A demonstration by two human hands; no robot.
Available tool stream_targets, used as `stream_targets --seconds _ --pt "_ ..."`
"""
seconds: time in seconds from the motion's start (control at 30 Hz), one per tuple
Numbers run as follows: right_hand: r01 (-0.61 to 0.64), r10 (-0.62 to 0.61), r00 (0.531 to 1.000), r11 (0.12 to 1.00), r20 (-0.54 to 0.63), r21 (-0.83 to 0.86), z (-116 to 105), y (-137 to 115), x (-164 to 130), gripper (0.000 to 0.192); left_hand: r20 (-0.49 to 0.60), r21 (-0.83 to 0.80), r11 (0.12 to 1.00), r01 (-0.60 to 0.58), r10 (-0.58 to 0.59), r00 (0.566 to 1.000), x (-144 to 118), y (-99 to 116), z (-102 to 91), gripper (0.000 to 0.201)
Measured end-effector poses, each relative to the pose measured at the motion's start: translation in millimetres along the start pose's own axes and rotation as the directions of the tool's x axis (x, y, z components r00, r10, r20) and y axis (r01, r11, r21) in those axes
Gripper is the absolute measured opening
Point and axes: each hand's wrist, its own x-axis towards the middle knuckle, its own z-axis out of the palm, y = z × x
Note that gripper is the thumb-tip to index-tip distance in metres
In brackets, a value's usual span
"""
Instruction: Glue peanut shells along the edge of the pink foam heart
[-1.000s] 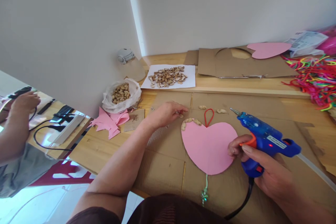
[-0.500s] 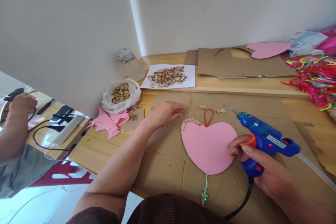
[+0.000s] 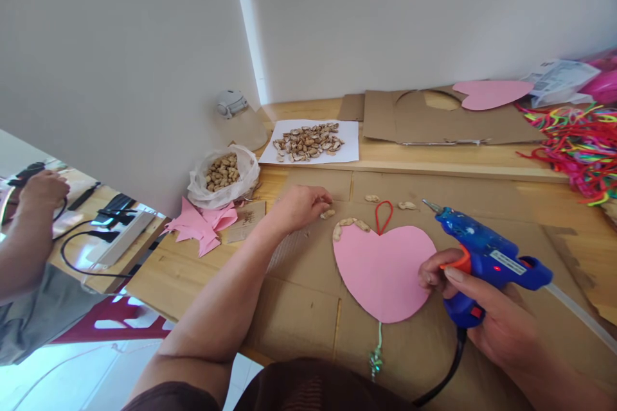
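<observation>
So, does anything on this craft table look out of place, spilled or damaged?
Nothing is spilled. A few peanut shells lie loose above the pink heart, one by the left hand. The right hand grips the glue gun. Pink paper scraps overhang the table's left edge.

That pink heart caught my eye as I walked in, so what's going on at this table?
A person sits at a cardboard-covered table. Their right hand grips a blue glue gun beside a pink paper heart with a red loop. Their left hand touches a loose peanut shell near the heart's upper left edge, where a few shells already sit.
</observation>
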Motion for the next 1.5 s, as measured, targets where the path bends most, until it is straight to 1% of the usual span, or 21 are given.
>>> stream_targets --seconds 0.17,0.27,0.37,0.43,0.53,0.63,0.7,0.8,0.93,1.07,1.23,1.3,1.4,1.5 --pt "-0.012 0.012 1.0 1.0 0.011 0.006 -3 3 0 0.015 0.062 -0.095 0.995 0.013 -0.007 0.998 0 1 -0.6 0.03" --pt "-0.013 0.013 1.0 1.0 0.011 0.01 -2 3 0 0.015 0.065 -0.09 0.996 0.017 -0.011 0.998 -1 2 -3.1 0.029" --pt "-0.019 0.019 1.0 1.0 0.017 0.006 -1 1 -1 0.015 0.044 -0.056 0.998 0.009 -0.007 0.999 -2 3 -5.0 0.026" --pt "-0.019 0.019 1.0 1.0 0.012 0.0 0 0 -1 0.016 0.011 -0.029 0.999 -0.02 0.021 1.0 -1 2 -4.6 0.024" --pt "-0.009 0.009 1.0 1.0 0.004 -0.014 -1 0 0 0.018 -0.082 0.019 0.997 -0.071 0.072 0.994 2 -4 -1.4 0.025" --pt "-0.011 0.012 1.0 0.999 0.025 -0.032 -5 1 1 0.02 -0.169 0.068 0.994 -0.081 0.092 0.981 6 -11 3.3 0.027" --pt "-0.02 0.022 0.999 0.999 0.05 -0.046 -10 3 2 0.021 -0.192 0.084 0.993 -0.084 0.099 0.976 8 -16 6.5 0.031" --pt "-0.035 0.038 0.996 0.998 0.077 -0.051 -15 6 3 0.021 -0.175 0.102 0.987 -0.128 0.144 0.974 11 -19 11.0 0.036" --pt "-0.039 0.042 0.996 0.998 0.084 -0.04 -18 9 3 0.019 -0.132 0.142 0.974 -0.175 0.194 0.972 14 -18 15.6 0.031" --pt "-0.031 0.034 0.995 0.999 0.09 -0.034 -17 9 2 0.016 -0.125 0.164 0.971 -0.175 0.197 0.972 16 -17 17.4 0.022" --pt "-0.006 0.008 0.996 1.0 0.09 -0.028 -14 9 2 0.016 -0.114 0.167 0.975 -0.145 0.166 0.98 18 -17 17.7 0.015" --pt "0.004 -0.001 0.996 1.0 0.084 -0.026 -14 9 2 0.016 -0.113 0.174 0.973 -0.149 0.17 0.979 18 -18 17.8 0.013" --pt "0.0 0.002 0.997 1.0 0.075 -0.031 -14 9 1 0.016 -0.122 0.173 0.97 -0.17 0.193 0.974 18 -19 17.9 0.013" --pt "0.002 0.0 0.998 1.0 0.062 -0.026 -13 9 1 0.017 -0.158 0.139 0.974 -0.181 0.202 0.966 18 -21 17.5 0.013"
